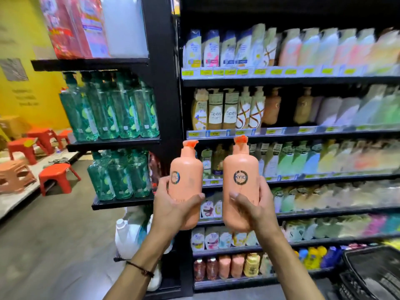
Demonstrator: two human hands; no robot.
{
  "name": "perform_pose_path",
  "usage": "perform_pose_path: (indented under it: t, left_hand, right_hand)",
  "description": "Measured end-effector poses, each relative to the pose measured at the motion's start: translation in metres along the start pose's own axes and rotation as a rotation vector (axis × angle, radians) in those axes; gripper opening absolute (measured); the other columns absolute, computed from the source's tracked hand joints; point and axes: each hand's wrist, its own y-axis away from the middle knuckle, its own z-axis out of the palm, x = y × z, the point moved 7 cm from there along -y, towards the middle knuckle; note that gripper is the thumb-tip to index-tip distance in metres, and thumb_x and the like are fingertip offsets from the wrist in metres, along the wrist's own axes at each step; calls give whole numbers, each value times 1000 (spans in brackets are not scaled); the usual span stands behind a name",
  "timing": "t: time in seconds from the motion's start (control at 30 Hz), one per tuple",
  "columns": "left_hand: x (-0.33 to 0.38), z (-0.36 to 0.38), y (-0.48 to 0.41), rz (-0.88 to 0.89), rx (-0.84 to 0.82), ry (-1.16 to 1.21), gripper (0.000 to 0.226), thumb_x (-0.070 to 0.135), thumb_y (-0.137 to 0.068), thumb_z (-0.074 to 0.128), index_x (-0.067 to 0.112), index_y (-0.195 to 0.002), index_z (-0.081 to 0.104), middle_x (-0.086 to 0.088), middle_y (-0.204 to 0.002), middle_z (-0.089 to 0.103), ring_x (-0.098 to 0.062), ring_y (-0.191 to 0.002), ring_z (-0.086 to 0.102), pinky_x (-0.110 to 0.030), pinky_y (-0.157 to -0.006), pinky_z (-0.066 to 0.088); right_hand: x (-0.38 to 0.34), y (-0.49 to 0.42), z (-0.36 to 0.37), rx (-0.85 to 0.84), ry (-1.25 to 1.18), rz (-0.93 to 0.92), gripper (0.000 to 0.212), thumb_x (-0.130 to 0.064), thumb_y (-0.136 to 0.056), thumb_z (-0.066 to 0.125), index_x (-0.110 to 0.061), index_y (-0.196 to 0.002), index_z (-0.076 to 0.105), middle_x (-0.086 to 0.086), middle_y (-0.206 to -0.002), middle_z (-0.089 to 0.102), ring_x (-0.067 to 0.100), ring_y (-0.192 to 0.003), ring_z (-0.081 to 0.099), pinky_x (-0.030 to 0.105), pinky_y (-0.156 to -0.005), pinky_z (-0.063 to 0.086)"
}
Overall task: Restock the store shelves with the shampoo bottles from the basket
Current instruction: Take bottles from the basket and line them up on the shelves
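Two peach pump shampoo bottles, left bottle (pixel 185 187) and right bottle (pixel 241 187), upright in mid-air before the shelves (pixel 303 135), each gripped by left hand (pixel 173 210) and right hand (pixel 253 210); carry step; next likely the gap (pixel 286 109) beside a matching bottle (pixel 271 108).

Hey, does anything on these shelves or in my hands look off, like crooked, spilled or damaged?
Nothing looks spilled or broken. Both peach pump bottles, left and right, are upright and intact in your left hand and right hand. One oddity: a gap in the second shelf's row, beside a matching peach bottle. Farther shelves are too blurred to judge.
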Motion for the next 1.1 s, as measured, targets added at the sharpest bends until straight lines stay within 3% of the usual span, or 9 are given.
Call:
perform_pose_path:
  t: [0.1, 0.27, 0.37, 0.43, 0.53, 0.73, 0.87, 1.0, 1.1]
  left_hand:
    - [13, 65, 2, 22, 41, -4, 72, 43, -42, 90, 25, -101, 53, 6, -95, 65, 7, -73, 61, -15, -63, 51]
    - [33, 165, 1, 10, 76, -10, 69, 36, -48, 92, 26, -104, 54, 3, -100, 64, 4, -77, 63, -18, -62, 52]
    - [46, 212, -4, -9, 74, -4, 76, 40, -47, 91, 23, -110, 53, -2, -105, 64, -16, -88, 67, -44, -70, 60]
    - [53, 237, -9, -25, 74, -3, 82, 44, -45, 90, 21, -114, 52, -5, -109, 63, -25, -92, 67, -57, -74, 59]
    - [60, 266, -20, -17, 90, 2, 76, 40, -48, 90, 24, -112, 52, -2, -107, 65, -14, -88, 67, -43, -76, 61]
    - [49, 315, -65, -24, 70, -8, 80, 44, -45, 89, 19, -113, 54, -4, -106, 66, -20, -92, 67, -47, -80, 60]
    - [35, 346, -108, -13, 54, -39, 81, 53, -39, 86, 21, -107, 55, 0, -101, 65, -14, -88, 64, -26, -67, 51]
    - [26, 380, -155, -41, 17, -27, 74, 41, -44, 89, 22, -107, 56, -2, -104, 67, -19, -91, 66, -39, -77, 58]
    - [24, 403, -192, -30, -30, -52, 74, 42, -42, 89, 25, -105, 55, 4, -102, 66, -13, -89, 66, -30, -71, 55]
  right_hand:
    - [0, -29, -59, -7, 1, -21, 65, -48, -57, 85, -22, -110, 58, -2, -95, 75, 12, -81, 71, 27, -65, 56]
    - [-4, -77, -147, -10, 27, -40, 66, -51, -57, 84, -24, -111, 59, -3, -98, 74, 12, -84, 71, 25, -67, 56]
    - [-11, -103, -188, -11, 52, -82, 66, -51, -57, 84, -23, -111, 59, -7, -97, 73, 7, -82, 69, 19, -67, 54]
    - [-11, -120, -208, -22, 55, -87, 71, -52, -57, 84, -23, -116, 57, -5, -100, 73, 11, -87, 70, 24, -71, 56]
    - [-7, -146, -229, -32, 54, -101, 75, -51, -56, 85, -21, -119, 56, -2, -102, 72, 18, -93, 70, 34, -77, 58]
    - [10, -196, -252, -35, 41, -115, 70, -47, -56, 84, -21, -115, 57, -10, -98, 73, 8, -87, 70, 19, -72, 54]
    - [27, -236, -266, -31, 88, -112, 72, -51, -57, 85, -23, -116, 57, -4, -101, 72, 17, -93, 71, 28, -75, 56]
    - [39, -280, -279, -22, 134, -108, 73, -52, -56, 85, -23, -117, 58, 2, -105, 70, 23, -98, 68, 39, -82, 56]
    - [48, -308, -285, -12, 158, -125, 76, -54, -54, 84, -20, -117, 58, 5, -107, 69, 26, -99, 67, 43, -85, 55]
